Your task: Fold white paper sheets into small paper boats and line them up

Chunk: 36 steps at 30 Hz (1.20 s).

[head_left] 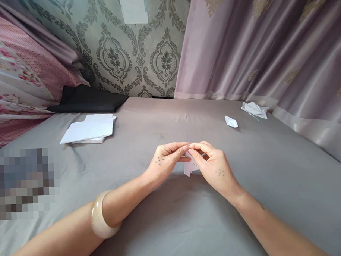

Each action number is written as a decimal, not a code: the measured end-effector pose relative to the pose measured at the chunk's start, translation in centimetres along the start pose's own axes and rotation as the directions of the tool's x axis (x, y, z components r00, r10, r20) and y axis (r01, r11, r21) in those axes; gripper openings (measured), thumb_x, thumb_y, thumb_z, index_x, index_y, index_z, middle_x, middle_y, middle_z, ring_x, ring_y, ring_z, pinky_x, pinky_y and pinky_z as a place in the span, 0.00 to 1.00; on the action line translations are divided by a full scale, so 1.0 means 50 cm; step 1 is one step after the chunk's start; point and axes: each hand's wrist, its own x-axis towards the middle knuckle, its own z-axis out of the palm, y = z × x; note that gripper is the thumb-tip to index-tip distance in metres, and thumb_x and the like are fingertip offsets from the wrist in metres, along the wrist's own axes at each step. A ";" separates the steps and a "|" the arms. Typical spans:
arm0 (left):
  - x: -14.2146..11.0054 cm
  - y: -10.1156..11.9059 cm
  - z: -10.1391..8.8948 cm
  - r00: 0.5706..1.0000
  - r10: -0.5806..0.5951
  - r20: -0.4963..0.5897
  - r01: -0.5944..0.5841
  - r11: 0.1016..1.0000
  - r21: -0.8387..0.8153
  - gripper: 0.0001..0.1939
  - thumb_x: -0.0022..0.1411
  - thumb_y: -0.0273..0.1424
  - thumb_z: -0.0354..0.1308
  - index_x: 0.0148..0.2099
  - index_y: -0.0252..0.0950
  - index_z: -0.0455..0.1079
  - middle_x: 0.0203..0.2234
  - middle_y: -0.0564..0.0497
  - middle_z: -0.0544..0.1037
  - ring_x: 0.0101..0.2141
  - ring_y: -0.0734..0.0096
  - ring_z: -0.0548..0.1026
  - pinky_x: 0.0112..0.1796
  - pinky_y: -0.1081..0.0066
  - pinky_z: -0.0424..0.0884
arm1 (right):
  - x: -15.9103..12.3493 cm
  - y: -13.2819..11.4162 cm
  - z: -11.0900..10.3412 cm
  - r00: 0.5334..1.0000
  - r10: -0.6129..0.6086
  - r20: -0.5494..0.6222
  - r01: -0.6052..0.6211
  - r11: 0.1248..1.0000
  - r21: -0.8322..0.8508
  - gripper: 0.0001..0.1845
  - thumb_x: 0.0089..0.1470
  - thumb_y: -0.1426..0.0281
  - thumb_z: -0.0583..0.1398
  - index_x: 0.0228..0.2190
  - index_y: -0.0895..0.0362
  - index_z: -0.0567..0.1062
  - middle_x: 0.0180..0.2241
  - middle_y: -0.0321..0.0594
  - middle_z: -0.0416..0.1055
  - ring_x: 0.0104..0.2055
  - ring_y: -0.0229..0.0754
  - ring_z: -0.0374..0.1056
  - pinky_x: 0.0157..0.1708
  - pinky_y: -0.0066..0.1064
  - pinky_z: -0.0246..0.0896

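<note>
Above grey cloth [173, 221], before patterned wallpaper [140, 50], pinches folded paper [190, 167] at its upper edge between closed thumbs and fingertips of left hand [162, 160] and right hand [215, 162], probably light, crisp, easily creased, so best held lightly along folds.

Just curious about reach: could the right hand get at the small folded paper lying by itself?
Probably yes: only grey cloth lies between the right hand and the small folded paper, though that hand is pinching another paper.

Curtains [226, 47] and patterned wallpaper [140, 50] suggest a home
</note>
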 end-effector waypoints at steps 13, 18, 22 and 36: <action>-0.002 0.009 0.005 0.996 0.077 -0.053 -0.068 0.984 0.167 0.09 0.59 0.34 0.61 0.40 0.40 0.80 0.35 0.49 0.79 0.37 0.68 0.73 0.38 0.70 0.69 | -0.001 0.006 0.002 0.995 -0.047 -0.084 0.050 0.998 0.037 0.09 0.58 0.65 0.57 0.34 0.54 0.77 0.33 0.39 0.72 0.30 0.36 0.67 0.30 0.27 0.65; -0.004 0.007 0.005 0.996 0.065 -0.057 -0.056 0.986 0.154 0.08 0.58 0.33 0.62 0.38 0.39 0.80 0.37 0.48 0.77 0.39 0.66 0.72 0.41 0.69 0.67 | -0.001 0.004 0.002 0.999 0.017 -0.046 -0.016 1.000 0.015 0.11 0.58 0.64 0.57 0.33 0.56 0.78 0.33 0.39 0.72 0.29 0.37 0.67 0.28 0.28 0.64; -0.007 0.005 0.006 1.000 0.020 -0.015 -0.019 0.995 0.101 0.09 0.59 0.35 0.61 0.40 0.39 0.79 0.40 0.48 0.78 0.42 0.65 0.72 0.44 0.68 0.66 | -0.001 0.000 0.001 0.997 0.048 -0.055 -0.048 0.999 -0.012 0.12 0.57 0.62 0.57 0.32 0.57 0.77 0.31 0.41 0.74 0.28 0.38 0.67 0.27 0.29 0.63; -0.002 0.005 -0.001 0.993 -0.092 -0.076 0.076 0.979 -0.191 0.09 0.58 0.34 0.61 0.29 0.34 0.75 0.27 0.51 0.73 0.32 0.72 0.68 0.38 0.70 0.64 | 0.000 -0.014 -0.008 0.975 0.204 0.091 -0.216 0.963 0.161 0.17 0.53 0.54 0.61 0.31 0.56 0.75 0.28 0.37 0.74 0.30 0.38 0.68 0.30 0.29 0.63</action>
